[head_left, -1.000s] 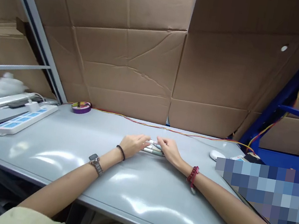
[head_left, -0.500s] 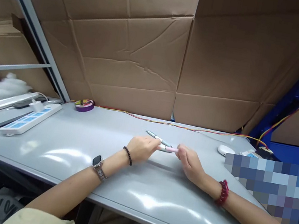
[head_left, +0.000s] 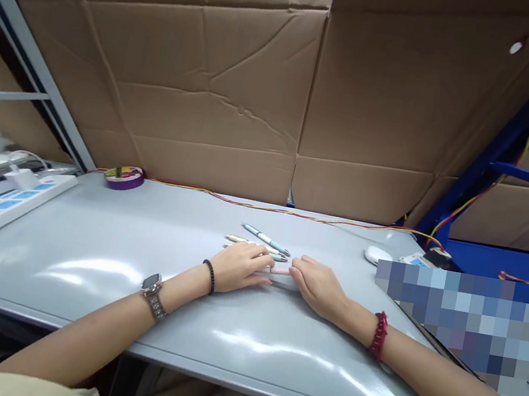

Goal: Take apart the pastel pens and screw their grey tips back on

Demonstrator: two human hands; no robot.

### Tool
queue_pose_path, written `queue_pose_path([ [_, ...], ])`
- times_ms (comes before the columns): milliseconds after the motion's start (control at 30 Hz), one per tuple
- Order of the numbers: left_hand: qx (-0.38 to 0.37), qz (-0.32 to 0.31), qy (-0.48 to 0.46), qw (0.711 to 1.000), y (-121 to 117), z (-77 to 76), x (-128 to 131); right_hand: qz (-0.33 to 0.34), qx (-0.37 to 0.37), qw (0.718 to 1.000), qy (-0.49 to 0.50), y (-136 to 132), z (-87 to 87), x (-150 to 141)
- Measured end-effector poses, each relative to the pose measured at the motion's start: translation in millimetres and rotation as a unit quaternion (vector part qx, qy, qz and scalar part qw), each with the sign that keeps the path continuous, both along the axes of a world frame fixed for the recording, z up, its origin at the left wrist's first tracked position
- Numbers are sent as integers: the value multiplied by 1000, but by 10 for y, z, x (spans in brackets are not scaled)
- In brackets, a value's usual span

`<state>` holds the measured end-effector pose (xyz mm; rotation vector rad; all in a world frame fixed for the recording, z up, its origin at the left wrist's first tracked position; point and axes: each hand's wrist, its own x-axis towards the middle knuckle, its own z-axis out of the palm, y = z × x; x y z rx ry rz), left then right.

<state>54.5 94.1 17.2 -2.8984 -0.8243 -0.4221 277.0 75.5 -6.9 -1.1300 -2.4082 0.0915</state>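
A pink and white pen [head_left: 281, 270] lies crosswise between my two hands, low over the grey tabletop. My left hand [head_left: 238, 268] has its fingers bent over the white part, with the thumb set a little apart below. At the pink end, my right hand [head_left: 318, 288] pinches the pen with its fingers closed; the tip inside is hidden. Just beyond my left fingers lie a blue and white pen [head_left: 265, 238], a pale yellow pen [head_left: 238, 239] and a pale green pen [head_left: 279, 258]. My left hand partly covers the yellow and green ones.
A power strip [head_left: 10, 203] lies at the left, near a purple tape roll [head_left: 124, 179]. Red and yellow wires [head_left: 243, 204] run along the back below the cardboard wall [head_left: 213, 81]. At the right are a white mouse [head_left: 377, 255] and a blurred-out patch.
Both hands first sat close together over several pens. They then held the pink and white pen between them, and that pen has come down nearer the tabletop. The other pens show more.
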Motion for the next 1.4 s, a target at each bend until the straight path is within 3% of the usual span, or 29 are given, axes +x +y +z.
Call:
queue_pose_path([
  [200,-12,18,-10,1000,-15,-18,39,16,-50,997,52,-53,-2,-33],
  [367,-30,46,-7,999,-15,27,28,47,-42,989,137,-19,-9,-6],
  [600,-78,52,-21,995,-36,-31,26,13,-57,994,89,-3,26,-51],
  [833,-81,94,-13,992,-29,-13,31,22,-72,980,184,19,56,-68],
  [1033,-74,97,0,992,-45,-5,74,18,-155,968,196,79,74,-89],
  [1400,-106,106,10,989,-21,-57,67,41,-140,952,269,72,47,-76],
])
